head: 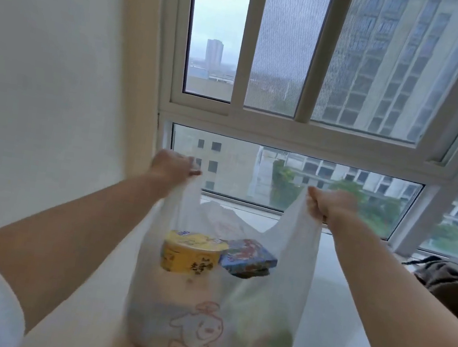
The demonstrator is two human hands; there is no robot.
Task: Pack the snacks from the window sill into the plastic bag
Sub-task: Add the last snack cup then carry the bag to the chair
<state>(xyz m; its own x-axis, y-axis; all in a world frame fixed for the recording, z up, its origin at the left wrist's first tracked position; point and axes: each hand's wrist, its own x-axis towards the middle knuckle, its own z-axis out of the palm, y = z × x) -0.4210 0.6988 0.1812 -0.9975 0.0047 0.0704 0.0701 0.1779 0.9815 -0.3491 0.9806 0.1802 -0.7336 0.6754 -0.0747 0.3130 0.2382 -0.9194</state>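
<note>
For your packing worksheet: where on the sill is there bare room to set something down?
Bare sill lies right of the bag, up to the dark bundle. A narrower strip runs between bag and left wall. The bag's mouth is crowded: yellow cup, blue box.

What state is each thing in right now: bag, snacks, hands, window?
plastic bag: standing on the sill, mouth held open, filled.
yellow cup: inside the bag, near the top.
blue box: inside the bag, beside the cup, tilted.
left hand: grips the left handle.
right hand: grips the right handle.
sliding window: partly open at left.
</note>
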